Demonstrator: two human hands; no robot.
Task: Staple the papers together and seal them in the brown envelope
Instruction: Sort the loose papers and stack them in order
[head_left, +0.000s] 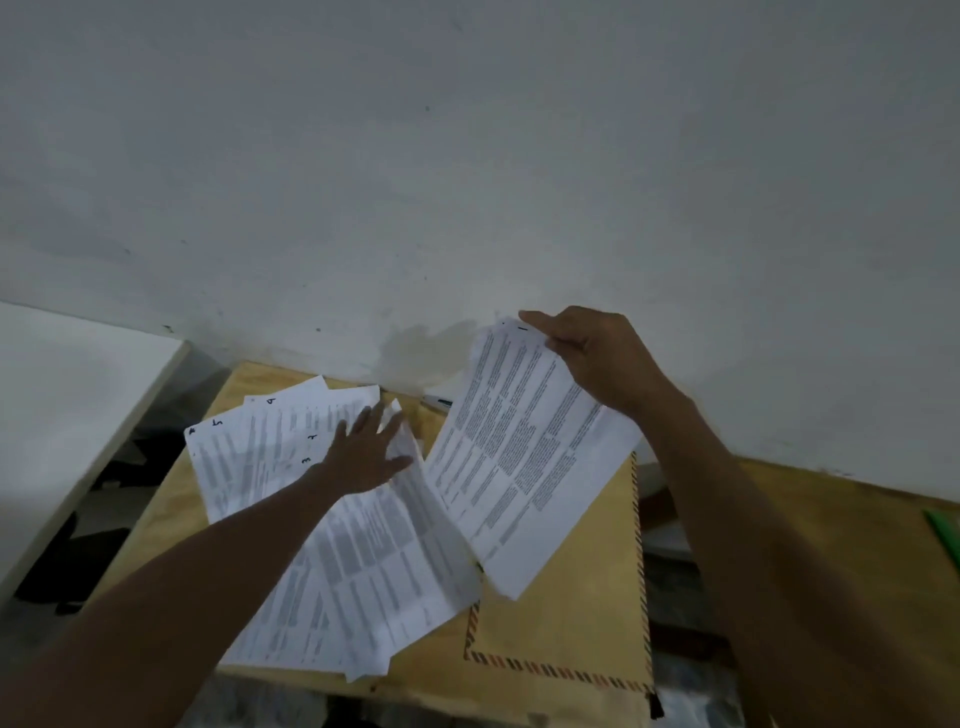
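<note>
The task looks to be at its beginning: the right hand (597, 358) pinches one sheet (524, 457) by its top corner, lifted above the brown envelope (582, 623). The left hand (363, 457), fingers spread, presses on the loose papers (291, 519). Nothing looks stapled; no stapler is visible.

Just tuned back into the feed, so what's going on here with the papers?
A person is sorting loose printed sheets on a small wooden table. The right hand holds one sheet up by its top edge, its grip pinched shut on it. The left hand lies flat and open on the scattered pile of papers, several with handwritten numbers. The brown envelope lies under them, striped border showing. No stapler is in view, so stapling looks not yet begun.
</note>
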